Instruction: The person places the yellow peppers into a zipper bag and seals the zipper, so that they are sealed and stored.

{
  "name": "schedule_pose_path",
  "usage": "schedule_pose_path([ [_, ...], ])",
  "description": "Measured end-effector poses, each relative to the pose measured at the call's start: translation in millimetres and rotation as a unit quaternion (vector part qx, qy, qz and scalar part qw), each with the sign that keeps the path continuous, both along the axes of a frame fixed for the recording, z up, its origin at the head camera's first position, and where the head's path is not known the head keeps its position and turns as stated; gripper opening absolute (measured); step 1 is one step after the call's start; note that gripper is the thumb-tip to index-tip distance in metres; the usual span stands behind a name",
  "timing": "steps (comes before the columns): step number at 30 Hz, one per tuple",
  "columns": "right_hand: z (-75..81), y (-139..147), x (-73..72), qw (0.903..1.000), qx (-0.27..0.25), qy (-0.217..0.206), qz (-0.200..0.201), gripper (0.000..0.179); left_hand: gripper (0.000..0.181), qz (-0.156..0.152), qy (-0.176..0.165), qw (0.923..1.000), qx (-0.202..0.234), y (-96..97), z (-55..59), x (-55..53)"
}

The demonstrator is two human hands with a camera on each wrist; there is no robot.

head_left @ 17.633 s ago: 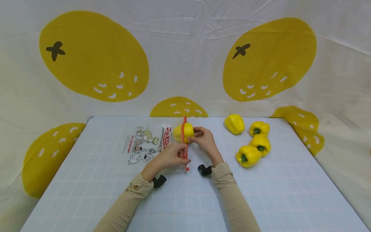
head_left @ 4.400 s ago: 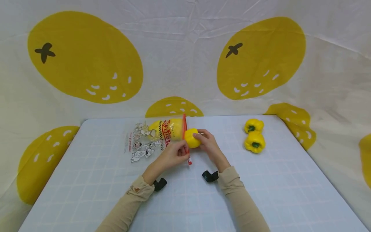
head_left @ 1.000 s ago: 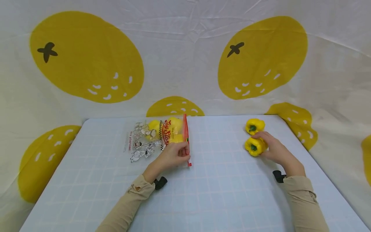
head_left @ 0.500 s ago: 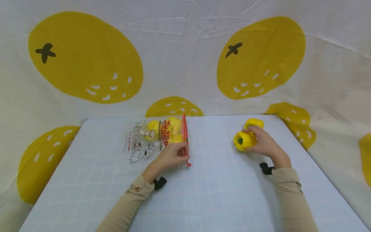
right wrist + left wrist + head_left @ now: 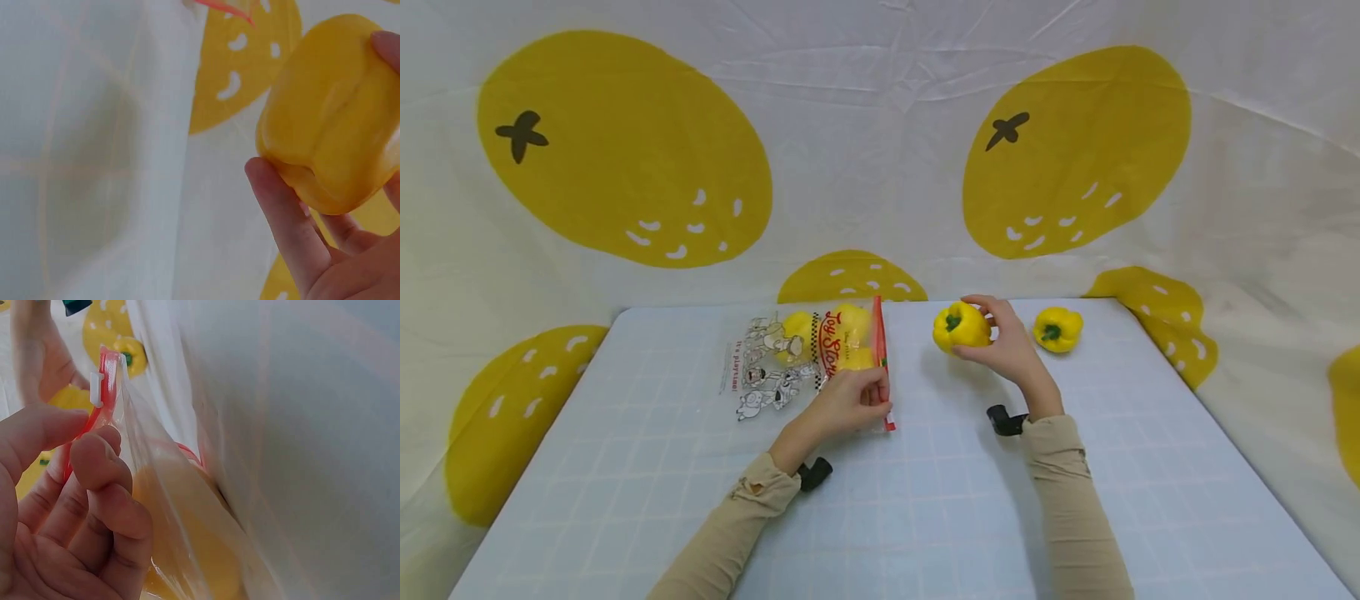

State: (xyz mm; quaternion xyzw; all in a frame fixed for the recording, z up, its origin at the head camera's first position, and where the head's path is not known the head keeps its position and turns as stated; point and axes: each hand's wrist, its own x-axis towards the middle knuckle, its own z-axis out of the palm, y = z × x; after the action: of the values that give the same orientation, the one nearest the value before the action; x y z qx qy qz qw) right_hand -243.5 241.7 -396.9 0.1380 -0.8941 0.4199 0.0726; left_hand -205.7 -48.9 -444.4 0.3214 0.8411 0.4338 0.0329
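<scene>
A clear zip bag [image 5: 775, 367] with red lettering and cartoon figures lies on the table, several yellow bell peppers [image 5: 853, 325] inside it. My left hand [image 5: 844, 402] pinches the red zip edge [image 5: 107, 381] of its mouth, near a white slider [image 5: 96, 389]. To the right of the mouth, my right hand [image 5: 1006, 348] grips a yellow bell pepper [image 5: 961, 327] by its sides, green stem facing the head camera. The right wrist view shows this pepper [image 5: 331, 112] between thumb and fingers, raised off the table. Another yellow pepper [image 5: 1058, 329] rests on the table beyond my right hand.
A pale blue checked cloth [image 5: 925, 517] covers the table. Behind it hangs a white curtain [image 5: 880, 167] printed with large yellow fruit. Black wrist-camera mounts [image 5: 1006, 421] jut inward from both wrists.
Over the last second my right hand has lifted one of the two loose peppers and carried it left toward the bag. Earlier, other peppers went into the bag. My left hand stays put.
</scene>
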Motion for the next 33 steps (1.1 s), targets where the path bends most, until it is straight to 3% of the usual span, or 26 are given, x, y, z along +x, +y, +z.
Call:
schedule_pose_path([
  [4, -6.7, -28, -0.1, 0.9960, -0.068, -0.044, -0.036, 0.070, 0.019, 0.002, -0.008, 1.0000, -0.004, 1.6, 0.2, 0.1],
  [9, -17.4, -60, -0.9, 0.9818, -0.147, -0.104, -0.062, 0.066, 0.019, 0.003, 0.002, 1.0000, -0.004, 2.7, -0.7, -0.6],
  [18, -43.7, -77, 1.3, 0.9574, -0.188, -0.192, -0.106, 0.060, 0.017, -0.001, -0.009, 1.0000, -0.001, 4.2, -0.3, -0.3],
  [22, -50.0, -76, 3.2, 0.9481, -0.203, -0.221, -0.106, 0.060, 0.018, 0.007, -0.011, 0.9999, -0.008, 4.4, 0.4, 0.6],
  [28, -52.4, -79, 3.5, 0.9445, -0.212, -0.239, -0.074, 0.061, 0.018, 0.016, 0.011, 0.9998, -0.010, 4.0, 0.3, 1.1],
  [33, -54.1, -83, 5.1, 0.9505, -0.189, -0.238, -0.066, 0.054, 0.019, 0.024, 0.029, 0.9992, -0.015, 3.0, -0.8, 0.4],
])
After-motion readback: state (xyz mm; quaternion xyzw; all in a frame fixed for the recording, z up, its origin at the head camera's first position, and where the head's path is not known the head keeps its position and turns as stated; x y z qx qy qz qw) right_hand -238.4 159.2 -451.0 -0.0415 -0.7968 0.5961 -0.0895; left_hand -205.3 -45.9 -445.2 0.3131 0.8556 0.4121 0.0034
